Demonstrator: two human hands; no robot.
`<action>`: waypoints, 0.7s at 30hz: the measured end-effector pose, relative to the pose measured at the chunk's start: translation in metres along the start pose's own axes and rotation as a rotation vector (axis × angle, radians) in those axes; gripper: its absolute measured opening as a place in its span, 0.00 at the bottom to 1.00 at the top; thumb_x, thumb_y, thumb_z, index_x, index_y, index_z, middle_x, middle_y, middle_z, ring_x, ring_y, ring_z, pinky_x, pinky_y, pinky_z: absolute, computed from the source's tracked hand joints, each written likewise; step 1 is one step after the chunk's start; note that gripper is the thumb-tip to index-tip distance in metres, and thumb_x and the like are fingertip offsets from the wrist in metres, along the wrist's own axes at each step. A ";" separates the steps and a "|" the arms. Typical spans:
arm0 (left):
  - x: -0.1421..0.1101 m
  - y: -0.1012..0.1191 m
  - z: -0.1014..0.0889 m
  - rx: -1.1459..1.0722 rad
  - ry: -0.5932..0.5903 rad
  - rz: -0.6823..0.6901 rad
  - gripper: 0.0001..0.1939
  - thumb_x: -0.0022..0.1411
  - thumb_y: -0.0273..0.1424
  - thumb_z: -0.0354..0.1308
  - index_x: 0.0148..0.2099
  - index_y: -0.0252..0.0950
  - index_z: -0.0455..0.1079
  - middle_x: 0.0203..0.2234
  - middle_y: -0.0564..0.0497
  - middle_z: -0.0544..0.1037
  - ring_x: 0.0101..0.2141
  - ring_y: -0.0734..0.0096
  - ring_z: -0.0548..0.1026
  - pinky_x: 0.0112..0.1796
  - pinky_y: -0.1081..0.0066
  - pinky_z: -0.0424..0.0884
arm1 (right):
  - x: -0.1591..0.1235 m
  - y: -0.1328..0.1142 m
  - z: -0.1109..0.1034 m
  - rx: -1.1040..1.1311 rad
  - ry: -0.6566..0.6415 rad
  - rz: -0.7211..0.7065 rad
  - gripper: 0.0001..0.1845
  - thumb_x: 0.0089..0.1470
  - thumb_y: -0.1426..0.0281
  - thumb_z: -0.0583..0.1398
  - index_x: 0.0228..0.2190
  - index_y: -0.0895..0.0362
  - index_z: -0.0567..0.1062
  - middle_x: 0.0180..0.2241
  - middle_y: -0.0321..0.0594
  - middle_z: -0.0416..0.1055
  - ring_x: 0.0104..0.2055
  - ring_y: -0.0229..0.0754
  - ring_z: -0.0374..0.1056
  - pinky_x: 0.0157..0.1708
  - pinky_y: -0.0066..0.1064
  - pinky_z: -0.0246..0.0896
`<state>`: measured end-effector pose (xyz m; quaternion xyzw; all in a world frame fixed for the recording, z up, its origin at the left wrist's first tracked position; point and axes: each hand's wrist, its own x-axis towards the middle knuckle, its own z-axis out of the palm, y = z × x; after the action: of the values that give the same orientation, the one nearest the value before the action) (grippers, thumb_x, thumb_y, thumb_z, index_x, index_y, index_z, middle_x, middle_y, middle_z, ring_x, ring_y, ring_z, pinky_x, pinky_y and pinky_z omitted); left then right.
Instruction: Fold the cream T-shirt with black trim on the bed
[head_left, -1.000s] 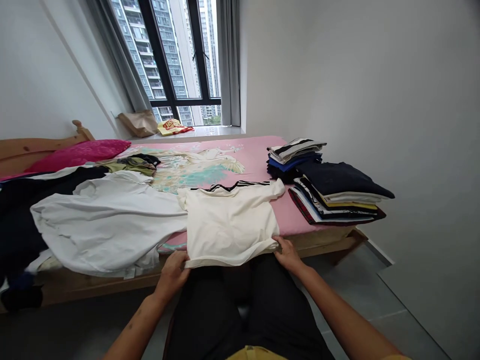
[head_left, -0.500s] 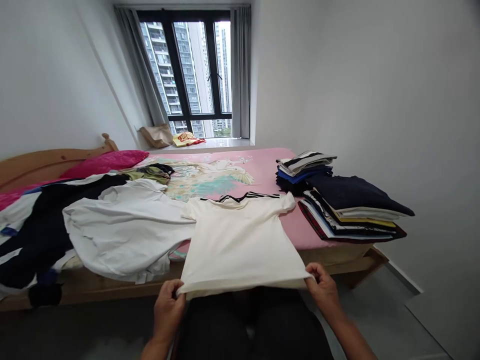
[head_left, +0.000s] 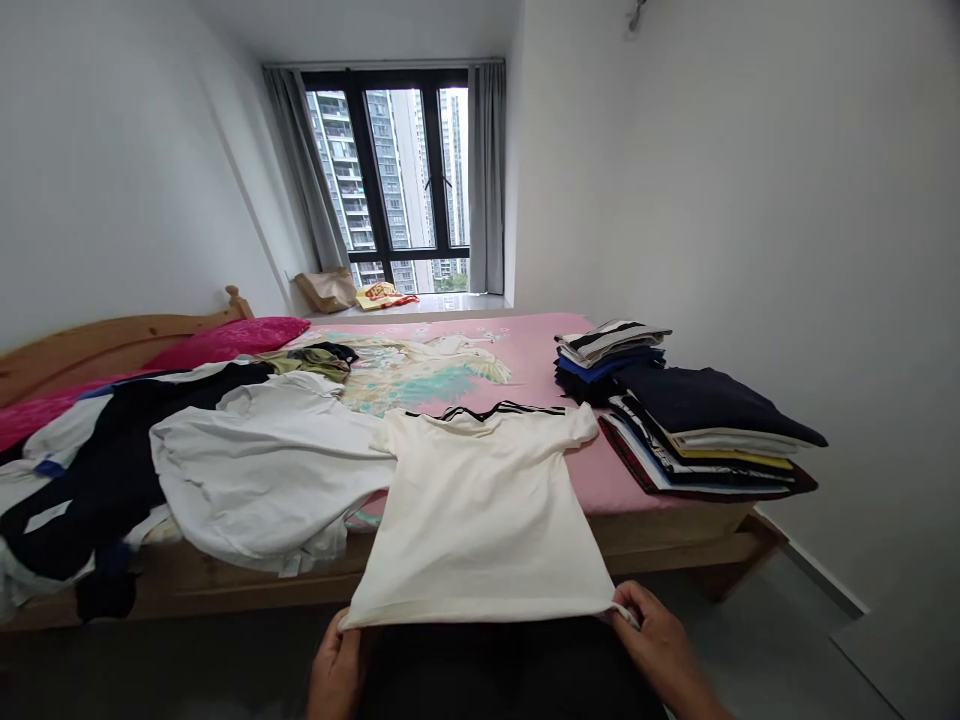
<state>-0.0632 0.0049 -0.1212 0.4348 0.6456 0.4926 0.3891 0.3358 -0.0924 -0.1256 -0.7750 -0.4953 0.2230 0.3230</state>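
A cream T-shirt [head_left: 480,510] with black stripes at the shoulders lies stretched from the pink bed [head_left: 525,350] toward me, its hem pulled past the bed's edge. My left hand [head_left: 335,672] pinches the hem's left corner. My right hand [head_left: 660,650] pinches the hem's right corner. Both hands are closed on the cloth, low in the picture.
A white shirt [head_left: 262,470] and dark clothes [head_left: 97,480] lie loose on the bed's left. Two stacks of folded clothes [head_left: 705,430] sit at the bed's right end near the wall. A magenta pillow [head_left: 225,340] lies by the wooden headboard. Window behind.
Both hands have drawn the cream T-shirt's hem toward me and off the bed's edge, stretching the shirt flat. The view has tilted upward.
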 end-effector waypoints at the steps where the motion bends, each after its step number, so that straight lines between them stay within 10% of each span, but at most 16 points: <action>1: 0.002 -0.001 0.003 -0.042 -0.024 -0.037 0.24 0.46 0.50 0.56 0.38 0.37 0.69 0.30 0.50 0.77 0.35 0.60 0.75 0.34 0.69 0.71 | 0.000 0.000 0.000 -0.027 -0.012 0.012 0.13 0.50 0.57 0.52 0.24 0.54 0.64 0.25 0.32 0.66 0.28 0.39 0.62 0.30 0.27 0.54; 14: -0.005 -0.009 0.034 -0.066 -0.213 0.000 0.24 0.37 0.48 0.65 0.28 0.34 0.67 0.21 0.55 0.71 0.26 0.71 0.69 0.30 0.75 0.64 | -0.008 0.004 0.011 -0.061 0.101 -0.127 0.07 0.47 0.66 0.52 0.21 0.54 0.61 0.25 0.36 0.64 0.29 0.40 0.61 0.29 0.28 0.53; 21: -0.003 0.005 -0.004 0.171 0.264 0.056 0.15 0.41 0.42 0.54 0.30 0.38 0.63 0.18 0.58 0.64 0.21 0.74 0.62 0.24 0.74 0.59 | -0.006 0.007 -0.017 0.148 0.627 0.013 0.10 0.44 0.61 0.53 0.25 0.54 0.64 0.25 0.36 0.63 0.28 0.41 0.59 0.30 0.30 0.54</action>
<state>-0.0647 0.0016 -0.1151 0.4157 0.7183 0.4995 0.2485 0.3489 -0.1045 -0.1190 -0.7836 -0.3490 0.0109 0.5139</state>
